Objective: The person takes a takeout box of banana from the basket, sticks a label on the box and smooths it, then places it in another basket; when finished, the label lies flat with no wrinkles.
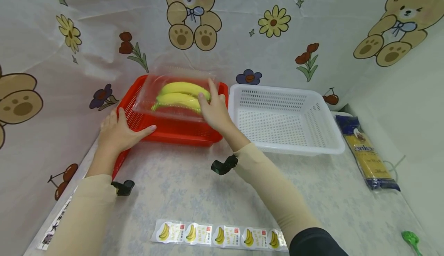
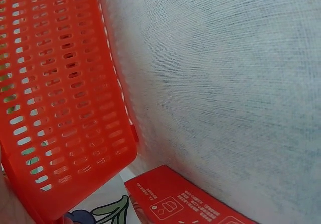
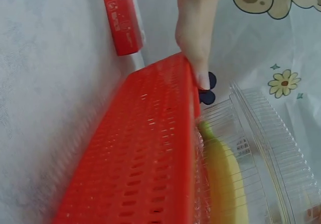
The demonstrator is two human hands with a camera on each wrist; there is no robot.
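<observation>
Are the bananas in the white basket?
No, the bananas are inside a clear box at the red basket, left of the white one.

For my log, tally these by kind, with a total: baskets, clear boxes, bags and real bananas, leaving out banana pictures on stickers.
Baskets: 2 (red basket, white basket)
Clear box: 1
Bag: 1
Bananas: 2 visible
Total: 6

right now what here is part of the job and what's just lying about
Part of the job, by the look of it:
clear box, held by the right hand
bananas inside it
red basket, gripped by the left hand
banana stickers, probably, as they picture the fruit

Apparently just lying about:
white basket
yellow bag with blue ends
green item, unclear what
red printed box
</observation>
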